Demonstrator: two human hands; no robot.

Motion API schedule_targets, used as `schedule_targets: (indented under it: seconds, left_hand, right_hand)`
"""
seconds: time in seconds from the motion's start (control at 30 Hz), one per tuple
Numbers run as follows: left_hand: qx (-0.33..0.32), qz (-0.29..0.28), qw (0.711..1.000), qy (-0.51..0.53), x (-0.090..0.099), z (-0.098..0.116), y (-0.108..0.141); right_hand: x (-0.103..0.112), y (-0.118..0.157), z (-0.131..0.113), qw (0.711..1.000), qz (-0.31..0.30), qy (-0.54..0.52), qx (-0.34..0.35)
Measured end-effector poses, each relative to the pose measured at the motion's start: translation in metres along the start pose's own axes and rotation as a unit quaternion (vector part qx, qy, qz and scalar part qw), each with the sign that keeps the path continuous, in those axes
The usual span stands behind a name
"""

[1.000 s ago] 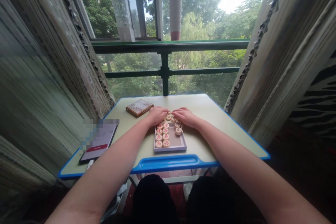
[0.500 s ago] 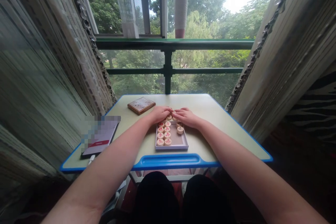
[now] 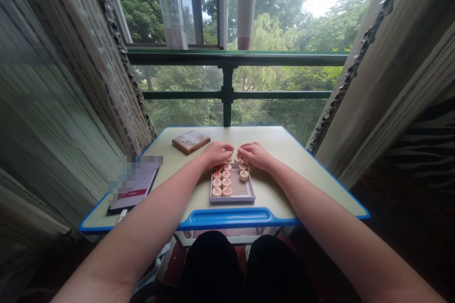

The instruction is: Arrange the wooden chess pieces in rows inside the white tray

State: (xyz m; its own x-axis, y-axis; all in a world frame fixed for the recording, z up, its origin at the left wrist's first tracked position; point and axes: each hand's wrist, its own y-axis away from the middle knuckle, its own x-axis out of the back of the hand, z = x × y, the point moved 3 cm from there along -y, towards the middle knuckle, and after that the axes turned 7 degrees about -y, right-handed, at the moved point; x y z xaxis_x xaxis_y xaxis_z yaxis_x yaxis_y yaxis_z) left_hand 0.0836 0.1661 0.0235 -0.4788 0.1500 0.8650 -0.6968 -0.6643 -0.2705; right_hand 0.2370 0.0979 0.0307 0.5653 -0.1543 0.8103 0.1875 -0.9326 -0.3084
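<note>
"Where are the person's hands?"

"Both are over the far end of a shallow, pale lilac rectangular box [image 3: 232, 199]. The left hand [image 3: 217, 154] is at the far left, the right hand [image 3: 254, 155] at the far right, with a narrow gap between their fingertips."

"Are they gripping anything?"

"The left hand's fingers are curled beside a round piece, partly hidden; whether they grip it cannot be told. The right hand is palm down, its fingers bent over the pieces below, and its grip cannot be told either."

"And the pieces?"

"Round, pale wooden discs with red characters [image 3: 226, 182] lie in two columns along the box's left side. Round, pale wooden discs with dark characters [image 3: 243, 176] are on the right, near the right hand."

"What is the box resting on?"

"A pale yellow-green tabletop [image 3: 291, 175] with a blue edge; the box is just behind a long blue moulded recess [image 3: 231, 217] at the front."

"Anything else there?"

"A flat, square brown case with a grey picture on top [image 3: 191, 141], beyond the left forearm, and a dark-edged device with a purplish screen [image 3: 142, 180], near the left edge."
</note>
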Motion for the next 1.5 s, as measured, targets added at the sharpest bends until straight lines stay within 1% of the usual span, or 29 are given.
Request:
schedule_targets:
  seconds: [0.1,0.17,0.27,0.33,0.43,0.53,0.63,0.77,0.87,0.93,1.0,1.13,1.23,1.3,1.43,1.5]
  left_hand:
    - [0.023,-0.001,1.0,0.02,0.001,0.0,0.0]
    - [0.019,0.009,1.0,0.009,0.003,0.002,0.001]
    - [0.0,0.055,0.998,-0.024,0.007,0.007,0.002]
    - [-0.004,0.076,0.996,-0.036,0.009,0.008,0.002]
    - [-0.002,0.063,0.997,-0.055,0.008,0.007,0.002]
    - [-0.023,0.054,0.996,-0.072,0.006,0.007,0.001]
    - [-0.04,0.073,0.993,-0.08,0.008,0.009,0.0]
    - [-0.035,0.088,0.992,-0.089,0.008,0.012,-0.002]
    - [-0.033,0.08,0.992,-0.095,0.006,0.013,-0.002]
    - [-0.029,0.073,0.992,-0.101,0.005,0.012,-0.001]
    - [-0.022,0.06,0.992,-0.111,0.004,0.01,-0.002]
    - [-0.018,0.012,0.989,-0.147,0.003,0.008,-0.003]
    - [0.009,0.0,0.984,-0.18,0.004,0.007,-0.003]
    - [0.03,-0.009,0.982,-0.186,0.005,0.006,-0.003]
    - [0.058,-0.043,0.985,-0.156,0.003,0.003,-0.001]
    - [0.068,-0.041,0.987,-0.14,0.002,0.002,-0.001]
  right_hand:
    - [0.0,0.0,0.004,1.0,0.028,-0.002,-0.009]
    - [-0.001,0.0,0.008,0.999,0.045,-0.022,-0.015]
    - [-0.004,-0.001,0.013,0.998,0.05,-0.042,-0.021]
    - [-0.005,-0.002,0.015,0.998,0.05,-0.036,-0.024]
    - [-0.005,-0.003,0.014,0.998,0.057,-0.019,-0.016]
    - [-0.007,-0.003,0.01,0.999,0.044,0.001,0.001]
    - [-0.01,-0.003,0.008,0.999,0.041,0.021,-0.027]
    - [-0.011,-0.004,0.009,0.996,0.044,0.025,-0.068]
    - [-0.01,-0.005,0.013,0.994,0.052,0.011,-0.098]
    - [-0.009,-0.005,0.014,0.993,0.053,0.014,-0.105]
    - [-0.01,-0.006,0.014,0.994,0.044,0.026,-0.093]
    - [-0.013,-0.006,0.01,0.997,0.022,0.046,-0.056]
    - [-0.015,-0.006,0.007,0.999,0.01,0.043,-0.02]
    - [-0.015,-0.006,0.005,0.999,0.006,0.036,-0.015]
    - [-0.013,-0.005,0.006,0.998,0.025,0.021,-0.056]
    - [-0.012,-0.005,0.007,0.996,0.033,0.015,-0.079]
